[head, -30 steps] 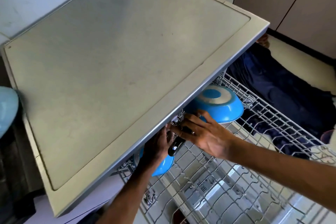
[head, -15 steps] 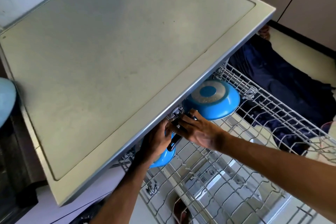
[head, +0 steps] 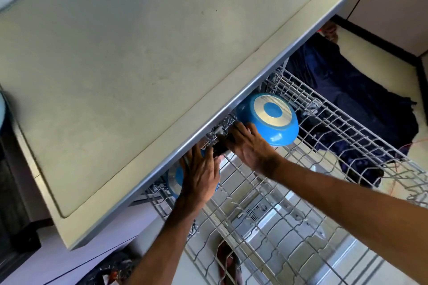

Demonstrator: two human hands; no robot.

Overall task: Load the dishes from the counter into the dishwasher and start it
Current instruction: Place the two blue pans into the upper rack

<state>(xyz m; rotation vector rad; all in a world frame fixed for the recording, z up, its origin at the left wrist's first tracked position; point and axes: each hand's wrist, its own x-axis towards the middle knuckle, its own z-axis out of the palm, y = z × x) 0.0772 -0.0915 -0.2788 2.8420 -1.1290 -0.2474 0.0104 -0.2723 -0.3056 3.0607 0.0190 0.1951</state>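
Though bottom-up, silver-ringed blue pan against flat right hand, smaller pan under flat left hand.

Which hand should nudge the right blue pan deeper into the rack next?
Likely right: right hand touches the right blue pan; left hand covers the other blue pan under the counter edge.

Both forearms are stretched forward; the left hand is spread flat, the right hand held just beside, fingers extended.
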